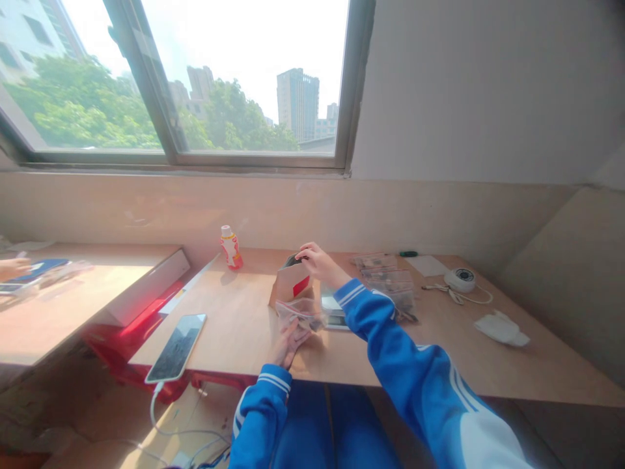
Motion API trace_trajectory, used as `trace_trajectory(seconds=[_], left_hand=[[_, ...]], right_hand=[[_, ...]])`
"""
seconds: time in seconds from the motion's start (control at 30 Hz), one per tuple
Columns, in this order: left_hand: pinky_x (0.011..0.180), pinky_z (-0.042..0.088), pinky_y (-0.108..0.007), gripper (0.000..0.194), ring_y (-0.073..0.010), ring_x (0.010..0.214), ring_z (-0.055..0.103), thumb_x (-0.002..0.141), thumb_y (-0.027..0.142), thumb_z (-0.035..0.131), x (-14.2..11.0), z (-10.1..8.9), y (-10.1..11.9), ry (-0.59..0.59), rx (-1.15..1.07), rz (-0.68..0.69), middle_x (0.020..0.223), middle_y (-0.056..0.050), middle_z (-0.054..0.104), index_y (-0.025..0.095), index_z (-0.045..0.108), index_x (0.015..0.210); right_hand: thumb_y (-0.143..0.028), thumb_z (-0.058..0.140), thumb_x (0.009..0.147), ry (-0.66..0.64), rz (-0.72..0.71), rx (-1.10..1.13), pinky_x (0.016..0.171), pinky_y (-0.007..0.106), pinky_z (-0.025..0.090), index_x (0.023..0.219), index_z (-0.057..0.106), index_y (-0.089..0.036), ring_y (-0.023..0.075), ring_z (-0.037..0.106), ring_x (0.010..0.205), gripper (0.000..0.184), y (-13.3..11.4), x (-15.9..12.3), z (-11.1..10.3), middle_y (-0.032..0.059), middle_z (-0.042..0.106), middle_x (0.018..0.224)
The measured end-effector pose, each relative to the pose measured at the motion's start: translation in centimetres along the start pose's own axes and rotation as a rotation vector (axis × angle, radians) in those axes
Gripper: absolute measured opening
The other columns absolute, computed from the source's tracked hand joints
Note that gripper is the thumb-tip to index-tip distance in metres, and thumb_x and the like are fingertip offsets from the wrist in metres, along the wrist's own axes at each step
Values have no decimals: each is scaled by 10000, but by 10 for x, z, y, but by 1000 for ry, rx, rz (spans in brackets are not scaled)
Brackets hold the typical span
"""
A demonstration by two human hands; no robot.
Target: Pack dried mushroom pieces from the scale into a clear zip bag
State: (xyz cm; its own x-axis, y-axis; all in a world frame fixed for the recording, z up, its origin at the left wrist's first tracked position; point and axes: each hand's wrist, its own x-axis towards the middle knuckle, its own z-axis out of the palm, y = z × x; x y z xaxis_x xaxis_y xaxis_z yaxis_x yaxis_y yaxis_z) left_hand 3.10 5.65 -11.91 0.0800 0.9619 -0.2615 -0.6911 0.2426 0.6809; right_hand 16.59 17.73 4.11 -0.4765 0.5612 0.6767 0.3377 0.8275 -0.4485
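"What's the right hand doing?"

"It's curled closed at the mouth of a brown paper bag, which stands on the worktop just left of that hand. A dark item sits in the opening, and I can't tell whether the fingers are pinching it or the paper."

"And the left hand?"

"It's closed on a clear bag with dark bits inside, just below the paper bag."

"What else is nearby?"

"Just below the right hand is a silver device. Beyond that hand lie more clear bags. Left of the paper bag stands a bottle, and a phone lies left of the left hand. Farther left, another person's hand reaches over a second worktop."
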Motion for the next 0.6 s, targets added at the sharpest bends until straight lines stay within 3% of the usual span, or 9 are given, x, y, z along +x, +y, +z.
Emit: trace_trajectory(seconds=[0.13,0.27,0.4,0.5,0.6], left_hand=[[962,496,-402,229,-224,921,691,780,224,673,0,1,0,16,-13,-22,1007,-102,713,166,601,990],[978,483,-427,317,-229,914,694,787,237,668,-1,2,1,-8,-5,-21,1004,-104,718,178,582,1087],[989,471,-445,359,-231,938,688,782,265,675,-2,0,1,-44,6,12,1085,-113,696,184,571,1115],[995,460,-459,377,-233,936,689,777,271,675,1,-2,0,-63,15,18,1093,-114,691,176,561,1124],[1019,439,-454,318,-233,948,685,772,248,672,4,-6,-3,-88,9,5,1053,-108,702,165,578,1065]], right_hand=[[-113,483,854,-67,-44,-25,882,313,474,954,667,-184,164,586,938,221,-15,-5,-8,76,581,999],[-117,516,840,-102,14,-97,898,324,458,1102,613,-178,173,607,940,286,-19,-10,-7,72,652,1002],[-138,542,832,-147,8,-204,951,376,410,1030,639,-176,200,602,977,224,-12,-17,2,74,678,1016],[-136,526,832,-53,-33,-199,987,391,383,1036,640,-180,211,553,1065,238,-19,-22,2,89,641,1095],[-73,467,807,78,12,-104,937,352,421,948,654,-173,194,550,1014,255,-38,-27,-6,84,629,1028]])
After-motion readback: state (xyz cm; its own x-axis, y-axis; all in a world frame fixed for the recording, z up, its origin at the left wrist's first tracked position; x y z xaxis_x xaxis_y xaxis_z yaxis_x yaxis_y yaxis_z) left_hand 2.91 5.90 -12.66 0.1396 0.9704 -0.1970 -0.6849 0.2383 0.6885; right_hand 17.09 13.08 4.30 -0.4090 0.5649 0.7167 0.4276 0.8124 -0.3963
